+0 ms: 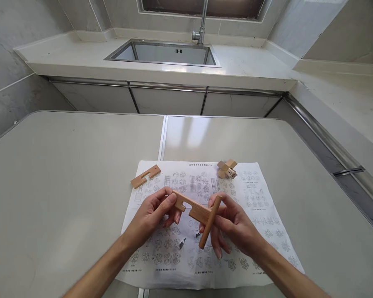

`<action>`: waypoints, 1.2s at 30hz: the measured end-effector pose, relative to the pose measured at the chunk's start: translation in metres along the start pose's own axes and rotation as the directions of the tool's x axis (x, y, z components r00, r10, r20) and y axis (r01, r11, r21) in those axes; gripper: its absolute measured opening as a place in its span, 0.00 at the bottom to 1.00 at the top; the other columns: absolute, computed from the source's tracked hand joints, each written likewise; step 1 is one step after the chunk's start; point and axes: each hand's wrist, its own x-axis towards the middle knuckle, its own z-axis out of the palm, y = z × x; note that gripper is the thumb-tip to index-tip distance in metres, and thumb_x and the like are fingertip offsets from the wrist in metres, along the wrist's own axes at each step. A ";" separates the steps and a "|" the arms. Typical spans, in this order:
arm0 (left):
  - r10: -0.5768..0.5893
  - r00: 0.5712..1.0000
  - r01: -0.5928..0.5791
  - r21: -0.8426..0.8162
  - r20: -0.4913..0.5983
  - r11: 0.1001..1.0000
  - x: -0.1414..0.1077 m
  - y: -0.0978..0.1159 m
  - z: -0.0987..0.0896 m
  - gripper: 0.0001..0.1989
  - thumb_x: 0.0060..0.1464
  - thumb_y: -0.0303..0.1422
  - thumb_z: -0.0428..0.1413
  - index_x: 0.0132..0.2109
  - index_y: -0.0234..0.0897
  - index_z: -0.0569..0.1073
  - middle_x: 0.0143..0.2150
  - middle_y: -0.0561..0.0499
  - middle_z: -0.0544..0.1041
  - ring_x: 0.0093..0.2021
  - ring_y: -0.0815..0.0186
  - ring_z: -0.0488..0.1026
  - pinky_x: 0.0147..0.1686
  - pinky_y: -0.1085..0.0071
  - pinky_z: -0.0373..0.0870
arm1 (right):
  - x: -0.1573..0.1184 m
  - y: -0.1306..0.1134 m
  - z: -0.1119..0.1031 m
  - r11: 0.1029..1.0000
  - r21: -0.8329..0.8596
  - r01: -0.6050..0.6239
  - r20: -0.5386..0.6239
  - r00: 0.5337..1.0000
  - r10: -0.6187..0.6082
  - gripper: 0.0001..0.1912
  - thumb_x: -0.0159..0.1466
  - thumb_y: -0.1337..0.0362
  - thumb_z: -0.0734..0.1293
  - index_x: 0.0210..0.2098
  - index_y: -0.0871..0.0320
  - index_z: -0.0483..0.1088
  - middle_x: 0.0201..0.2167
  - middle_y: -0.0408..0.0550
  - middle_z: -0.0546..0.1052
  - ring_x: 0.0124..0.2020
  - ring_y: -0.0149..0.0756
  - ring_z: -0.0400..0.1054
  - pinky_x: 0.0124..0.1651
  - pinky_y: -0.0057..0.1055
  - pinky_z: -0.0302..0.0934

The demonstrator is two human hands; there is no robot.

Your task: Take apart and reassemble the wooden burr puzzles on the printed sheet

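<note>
Between my two hands is a flat notched wooden puzzle piece [199,212], held above the printed sheet. My left hand [160,209] pinches its left end between thumb and fingers. At its other end a round wooden rod [209,225] lies crosswise, slanting down to the left. My right hand [231,223] grips the rod and that end of the flat piece; whether the rod passes through it I cannot tell. On the sheet's upper left corner lies another notched wooden piece [146,176]. An assembled wooden burr puzzle [227,169] with marked ends sits at the upper right.
The paper sheet [236,277], printed with puzzle diagrams and torn in small spots, lies on a pale table [65,186] with a centre seam. Beyond stands a counter [81,68] with a sink [161,63] and a faucet [200,35]. A side counter runs along the right.
</note>
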 end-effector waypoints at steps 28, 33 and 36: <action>0.258 0.938 -0.031 0.683 -0.233 0.729 -0.001 -0.004 0.008 0.10 0.69 0.39 0.53 0.38 0.41 0.66 0.31 0.55 0.81 0.22 0.71 0.63 0.23 0.73 0.59 | 0.006 -0.005 0.003 0.820 -0.573 -0.009 -0.378 0.890 -0.254 0.17 0.73 0.55 0.65 0.58 0.53 0.66 0.34 0.44 0.78 0.30 0.37 0.75 0.32 0.33 0.73; 0.415 0.893 -0.085 0.839 -0.176 0.538 -0.001 -0.007 0.006 0.08 0.67 0.37 0.56 0.39 0.40 0.74 0.29 0.54 0.75 0.27 0.66 0.67 0.28 0.70 0.64 | 0.006 -0.006 0.003 0.691 -0.722 -0.025 -0.370 0.859 -0.355 0.17 0.72 0.57 0.65 0.58 0.54 0.70 0.35 0.46 0.79 0.32 0.40 0.76 0.36 0.36 0.74; 0.489 0.870 -0.162 0.906 -0.056 0.392 0.000 -0.006 0.004 0.09 0.68 0.35 0.56 0.38 0.39 0.76 0.33 0.50 0.76 0.36 0.61 0.71 0.37 0.65 0.68 | 0.006 -0.005 0.003 0.558 -0.828 -0.051 -0.343 0.834 -0.433 0.17 0.71 0.59 0.66 0.58 0.54 0.72 0.37 0.49 0.79 0.31 0.40 0.73 0.34 0.37 0.72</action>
